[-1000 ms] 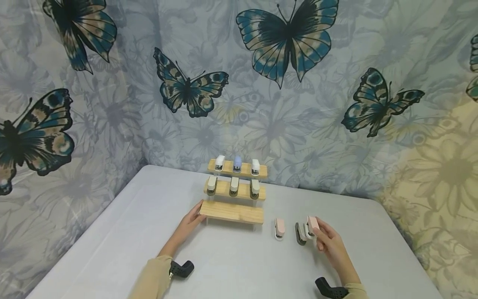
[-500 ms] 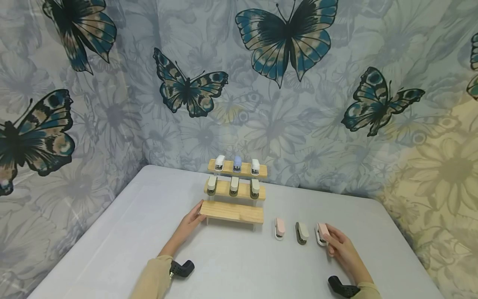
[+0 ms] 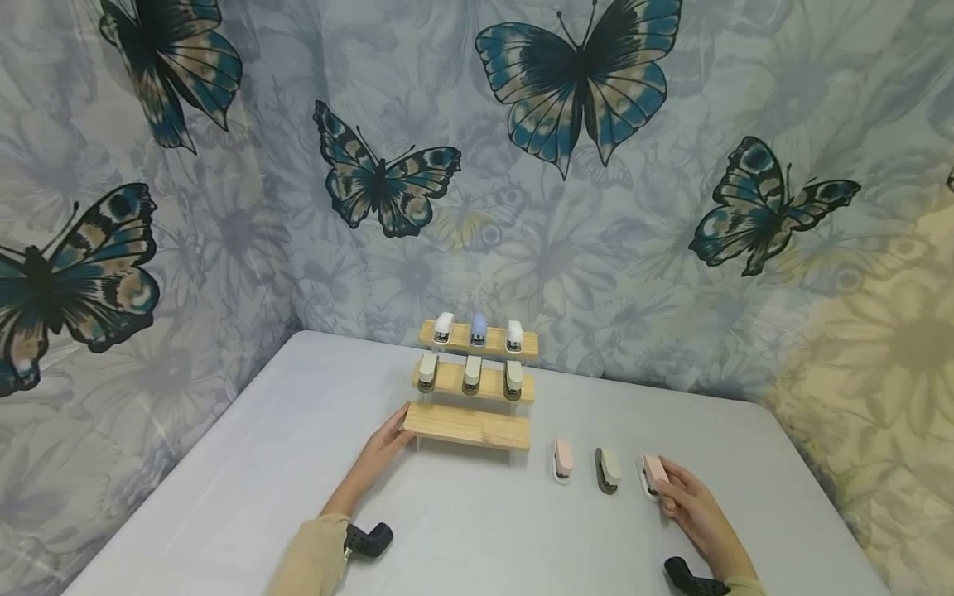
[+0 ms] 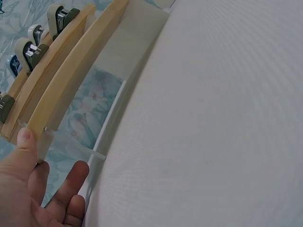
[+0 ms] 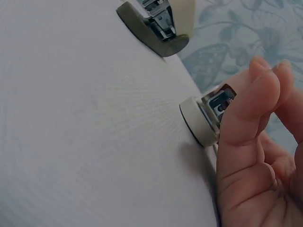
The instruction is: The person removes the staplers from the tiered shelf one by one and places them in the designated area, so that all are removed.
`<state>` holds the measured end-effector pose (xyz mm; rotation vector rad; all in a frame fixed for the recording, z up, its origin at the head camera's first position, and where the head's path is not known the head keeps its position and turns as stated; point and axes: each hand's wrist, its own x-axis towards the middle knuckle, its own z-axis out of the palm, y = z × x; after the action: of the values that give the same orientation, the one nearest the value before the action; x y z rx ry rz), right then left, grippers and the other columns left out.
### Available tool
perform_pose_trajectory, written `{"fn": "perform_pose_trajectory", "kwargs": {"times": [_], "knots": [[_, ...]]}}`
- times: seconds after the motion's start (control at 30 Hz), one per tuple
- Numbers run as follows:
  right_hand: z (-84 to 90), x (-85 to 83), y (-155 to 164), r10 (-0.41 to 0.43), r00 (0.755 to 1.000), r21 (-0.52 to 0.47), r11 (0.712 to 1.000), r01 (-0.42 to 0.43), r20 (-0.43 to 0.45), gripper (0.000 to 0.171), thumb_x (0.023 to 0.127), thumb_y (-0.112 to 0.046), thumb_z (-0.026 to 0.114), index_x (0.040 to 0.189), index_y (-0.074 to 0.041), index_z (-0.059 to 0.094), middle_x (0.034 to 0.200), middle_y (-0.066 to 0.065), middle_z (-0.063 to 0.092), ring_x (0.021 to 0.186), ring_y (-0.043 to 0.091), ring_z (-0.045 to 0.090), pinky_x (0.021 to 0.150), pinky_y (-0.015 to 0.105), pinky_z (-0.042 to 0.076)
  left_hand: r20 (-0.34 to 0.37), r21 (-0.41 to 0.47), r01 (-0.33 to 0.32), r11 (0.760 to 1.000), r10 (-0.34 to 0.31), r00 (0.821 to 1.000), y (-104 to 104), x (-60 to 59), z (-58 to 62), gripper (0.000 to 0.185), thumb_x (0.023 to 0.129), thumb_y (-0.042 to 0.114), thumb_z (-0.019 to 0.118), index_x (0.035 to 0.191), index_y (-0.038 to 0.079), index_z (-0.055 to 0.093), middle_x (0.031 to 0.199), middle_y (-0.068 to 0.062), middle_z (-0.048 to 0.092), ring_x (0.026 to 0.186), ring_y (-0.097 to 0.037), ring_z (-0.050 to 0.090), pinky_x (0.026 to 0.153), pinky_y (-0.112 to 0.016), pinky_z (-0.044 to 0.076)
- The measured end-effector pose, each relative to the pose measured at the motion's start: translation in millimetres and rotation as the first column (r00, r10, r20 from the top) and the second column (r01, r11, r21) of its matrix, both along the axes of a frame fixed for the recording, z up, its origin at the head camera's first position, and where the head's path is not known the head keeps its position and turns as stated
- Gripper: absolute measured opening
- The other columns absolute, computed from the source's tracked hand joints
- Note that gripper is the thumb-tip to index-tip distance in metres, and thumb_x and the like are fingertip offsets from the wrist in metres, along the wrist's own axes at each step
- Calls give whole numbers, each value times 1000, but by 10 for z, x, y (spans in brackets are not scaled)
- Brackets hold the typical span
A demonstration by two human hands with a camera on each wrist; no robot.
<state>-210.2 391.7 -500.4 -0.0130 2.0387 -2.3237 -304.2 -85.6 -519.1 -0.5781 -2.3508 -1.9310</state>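
A three-step wooden stand (image 3: 465, 424) sits at the back of the grey table (image 3: 246, 463); its top and middle steps carry three small staplers each, its bottom step is bare. My left hand (image 3: 391, 434) rests with straight fingers against the bottom step's left end (image 4: 66, 90), thumb (image 4: 26, 142) on the wood. To the right of the stand lie a pink stapler (image 3: 562, 458), an olive stapler (image 3: 607, 469) and a second pink stapler (image 3: 653, 474) in a row. My right hand (image 3: 671, 484) pinches that last stapler (image 5: 203, 118), which sits on the table.
Butterfly-print fabric (image 3: 566, 207) hangs close behind the stand and along both sides of the table. The olive stapler (image 5: 156, 28) lies just left of my right hand. Black wrist mounts (image 3: 368, 540) show near the table's front edge.
My right hand carried the pink stapler from above the olive one out to the right and lowered it onto the table. The left hand stayed on the stand.
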Motion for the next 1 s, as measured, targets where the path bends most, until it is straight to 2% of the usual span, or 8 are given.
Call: {"fn": "perform_pose_trajectory", "kwargs": {"times": [0.23, 0.33, 0.43, 0.53, 0.6, 0.67, 0.83, 1.0], "knots": [[12, 62, -8, -47, 998, 19, 999, 46, 45, 58, 81, -9, 45, 124, 1, 7, 121, 13, 17, 54, 5, 37, 42, 17, 37, -37, -4, 15, 1000, -16, 999, 29, 13, -23, 50, 81, 29, 43, 125, 15, 24, 127, -3, 21, 107, -19, 31, 83, -30, 32], [50, 65, -46, -38, 999, -72, 997, 37, -6, 56, 83, -7, 41, 125, 0, 5, 125, 14, 8, 53, 4, 37, 43, 15, 37, -65, -21, 4, 1000, -5, 998, -3, 22, -26, 50, 82, 27, 42, 125, 13, 22, 127, -4, 20, 104, -20, 34, 82, -31, 34], [99, 70, -39, -10, 992, -301, 953, -27, -123, 46, 86, -5, 29, 126, -1, 5, 128, 7, 12, 50, 4, 37, 39, 15, 35, -85, -24, 29, 999, -31, 996, -32, 56, -51, 50, 82, 24, 42, 126, 12, 20, 127, -6, 19, 100, -19, 39, 80, -29, 35], [47, -80, 52, 77, 941, -422, 880, -220, -330, 40, 87, 2, 18, 126, 0, 7, 129, 6, 12, 49, 5, 38, 36, 18, 34, -119, -32, 61, 998, -65, 991, -41, 85, -78, 49, 83, 19, 40, 126, 10, 18, 127, -9, 18, 99, -19, 40, 79, -27, 36], [-22, -262, 76, 137, 898, -362, 882, -303, -417, 41, 86, 6, 16, 125, 0, 10, 130, 8, 9, 47, 6, 37, 31, 22, 30, -127, -38, 54, 998, -58, 990, -39, 93, -84, 48, 84, 19, 40, 126, 9, 19, 127, -8, 18, 103, -19, 36, 80, -28, 35], [-93, -482, 13, 161, 878, -276, 910, -309, -451, 41, 85, 8, 20, 125, 1, 14, 129, 12, 10, 44, 8, 35, 29, 26, 27, -129, -44, 31, 999, -36, 991, -39, 92, -77, 48, 84, 21, 40, 126, 9, 20, 127, -8, 19, 106, -20, 31, 82, -30, 34], [-126, -909, -501, 127, 913, -84, 981, -172, -387, 42, 83, 1, 37, 123, -5, 26, 126, 11, 21, 40, 14, 32, 28, 33, 28, -61, -25, 2, 1000, -3, 998, -48, 52, -36, 50, 81, 29, 42, 125, 13, 23, 127, -4, 20, 103, -17, 36, 82, -26, 33], [-43, -1203, -1016, 78, 944, 120, 992, -41, -320, 47, 79, -16, 49, 122, -19, 30, 124, -3, 26, 47, 21, 40, 36, 39, 38, -15, 8, 27, 1000, -27, 1000, -25, -2, 0, 50, 79, 29, 45, 124, 16, 26, 126, -3, 23, 98, -17, 41, 81, -26, 35]]}}
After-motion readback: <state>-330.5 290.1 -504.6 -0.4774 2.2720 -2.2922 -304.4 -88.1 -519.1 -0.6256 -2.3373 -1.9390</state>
